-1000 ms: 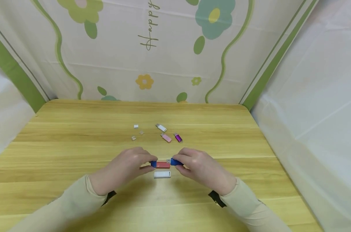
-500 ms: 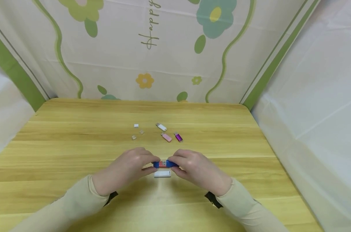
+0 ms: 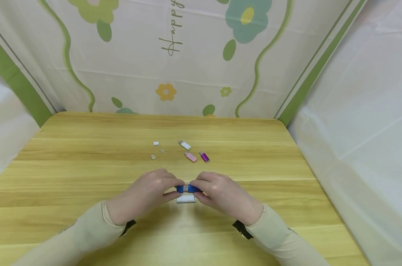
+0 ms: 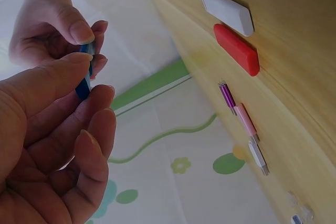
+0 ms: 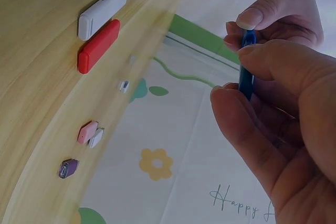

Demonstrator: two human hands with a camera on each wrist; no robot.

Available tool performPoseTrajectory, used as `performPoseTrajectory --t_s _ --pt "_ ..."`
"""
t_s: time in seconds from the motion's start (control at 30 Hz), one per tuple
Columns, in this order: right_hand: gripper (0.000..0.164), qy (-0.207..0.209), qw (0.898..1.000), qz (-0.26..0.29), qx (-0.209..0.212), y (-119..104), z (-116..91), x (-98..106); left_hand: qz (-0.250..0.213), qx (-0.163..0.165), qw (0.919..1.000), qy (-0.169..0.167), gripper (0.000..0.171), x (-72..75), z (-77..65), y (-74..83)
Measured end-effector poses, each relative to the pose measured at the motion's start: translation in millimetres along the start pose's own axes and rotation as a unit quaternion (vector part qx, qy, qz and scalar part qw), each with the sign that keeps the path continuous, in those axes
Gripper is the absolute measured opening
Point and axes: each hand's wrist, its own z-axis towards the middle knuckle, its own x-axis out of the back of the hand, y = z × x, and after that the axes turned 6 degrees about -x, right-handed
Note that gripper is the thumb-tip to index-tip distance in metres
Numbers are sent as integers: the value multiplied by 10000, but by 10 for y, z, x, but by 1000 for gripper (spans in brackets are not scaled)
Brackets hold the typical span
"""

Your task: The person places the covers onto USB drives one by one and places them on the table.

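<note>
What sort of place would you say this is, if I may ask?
Probably a small, screened-off tabletop workspace: a wood-grain table, a flower-printed cloth hanging behind it, and white sheeting along both sides.

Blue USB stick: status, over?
Left hand pinches blue cap. Right hand pinches blue USB stick. Metal plug showing between, cap not fully on. Nothing visibly in the way.

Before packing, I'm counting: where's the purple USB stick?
In the head view, the purple USB stick lies right of the pink stick, beyond the right hand.
</note>
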Motion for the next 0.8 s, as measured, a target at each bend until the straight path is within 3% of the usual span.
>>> performPoseTrajectory --t_s 0.33,0.8 --pt "15 27 9999 101 95 -33 22 -30 35 -94 9999 56 24 13 17 28" --pt "18 -134 9999 -16 68 -60 60 -64 53 108 9998 -126 23 9 3 -4"
